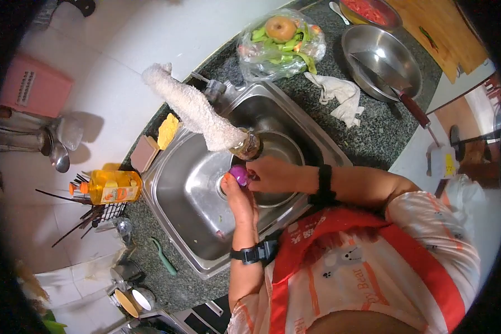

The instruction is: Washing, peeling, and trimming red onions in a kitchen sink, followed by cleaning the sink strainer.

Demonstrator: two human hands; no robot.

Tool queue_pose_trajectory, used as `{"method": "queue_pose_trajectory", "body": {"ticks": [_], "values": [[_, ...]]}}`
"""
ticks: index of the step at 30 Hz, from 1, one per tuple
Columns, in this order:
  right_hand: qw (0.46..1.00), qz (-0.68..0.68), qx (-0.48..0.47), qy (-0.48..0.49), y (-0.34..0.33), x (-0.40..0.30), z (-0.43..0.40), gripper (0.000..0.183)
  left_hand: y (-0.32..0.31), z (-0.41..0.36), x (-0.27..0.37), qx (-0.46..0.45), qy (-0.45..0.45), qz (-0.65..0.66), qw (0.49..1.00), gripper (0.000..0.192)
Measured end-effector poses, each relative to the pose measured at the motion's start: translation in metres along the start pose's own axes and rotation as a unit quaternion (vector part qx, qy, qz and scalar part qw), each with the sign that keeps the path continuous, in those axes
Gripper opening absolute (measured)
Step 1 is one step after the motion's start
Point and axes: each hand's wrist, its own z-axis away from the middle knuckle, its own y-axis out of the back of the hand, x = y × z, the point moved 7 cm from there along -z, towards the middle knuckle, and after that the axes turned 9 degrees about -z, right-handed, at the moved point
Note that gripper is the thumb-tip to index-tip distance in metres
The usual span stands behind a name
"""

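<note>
Over the stainless steel sink (192, 183), my left hand (238, 200) is closed around a shiny purple round object (239, 175), probably an onion. My right hand (271, 174) touches its right side with bent fingers; whether it grips anything else is hidden. Just beyond my hands stands the faucet, its spout wrapped in a white terry cloth (196, 110), with a mesh-like end (247, 145). A round metal basin (292, 146) sits in the sink beneath my right hand. Small scraps (220, 234) lie on the sink floor.
A plastic bag of vegetable peelings (281, 46), a white rag (338, 96) and a steel bowl (380, 58) with a knife across it are on the far counter. Sponges (145, 153) and an orange dish soap bottle (114, 186) stand left. A green peeler-like tool (164, 256) lies near the sink.
</note>
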Motion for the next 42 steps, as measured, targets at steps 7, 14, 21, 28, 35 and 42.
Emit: {"method": "queue_pose_trajectory", "body": {"ticks": [7,14,21,28,35,42], "values": [[1.000,0.011,0.024,-0.013,0.001,0.004,-0.001,0.022,0.011,-0.011,-0.008,-0.005,-0.026,-0.018,1.000,0.027],[0.999,-0.007,0.050,-0.006,-0.002,0.010,0.001,0.018,0.011,-0.009,-0.009,0.035,-0.013,0.027,0.999,0.026],[0.998,0.018,0.057,-0.017,0.000,0.004,0.002,0.018,0.010,-0.008,-0.004,0.041,-0.039,-0.048,0.997,0.028],[0.995,0.038,0.083,-0.026,0.006,0.004,0.000,0.021,0.013,-0.006,-0.009,-0.013,0.037,0.053,0.998,0.024],[0.989,-0.046,0.059,-0.129,0.014,0.039,-0.003,0.027,0.021,-0.016,-0.014,-0.110,0.099,0.161,0.976,0.038],[0.995,-0.027,0.057,-0.071,-0.004,0.060,-0.009,0.029,0.021,-0.015,-0.015,-0.068,0.138,0.212,0.965,0.044]]}}
